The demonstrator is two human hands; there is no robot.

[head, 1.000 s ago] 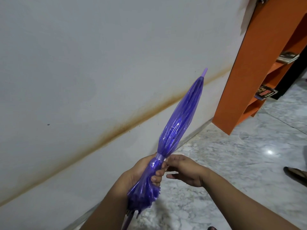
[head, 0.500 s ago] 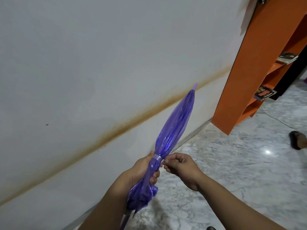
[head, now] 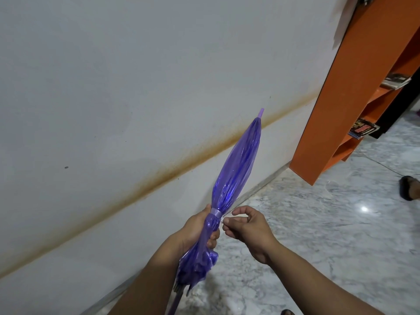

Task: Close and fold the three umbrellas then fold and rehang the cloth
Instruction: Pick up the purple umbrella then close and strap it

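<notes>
- Umbrella (head: pixel 236 164), purple see-through one, is closed and held in the air in front of the person, above the floor (head: pixel 318 223) and near the wall (head: pixel 113 87). It rests on nothing.
- Long axis: goes up and a bit to the right, away from the person. The tip (head: pixel 261 112) is at the far end; the shaft runs down past the left forearm to the bottom edge of the view. I cannot see the handle.
- Left hand (head: pixel 200 228) is clamped round the gathered canopy just under the strap band (head: pixel 215 212), fingers curled round it.
- Right hand (head: pixel 247 226) is just beside the band, on the right of it. Fingers are curled with thumb and forefinger close together, as for a pinch. If it holds the strap end, cannot tell; too small to see.
- Both hands are near each other at the band. The right one is the nearer for any work on the strap, imo, as the left is busy holding.
- Judgement: the step is fastening the strap of this umbrella. Other umbrellas and the cloth are not in view, so progress is hard to say.
- Rest: orange shelf (head: pixel 341 98) at the right stands against the wall, with some magazines (head: pixel 361 130) lying on it; a sandal (head: pixel 410 187) is on the floor at the right edge.
- Writing: the magazine cover has red print, but not readable. No brand is seen on the umbrella.
</notes>
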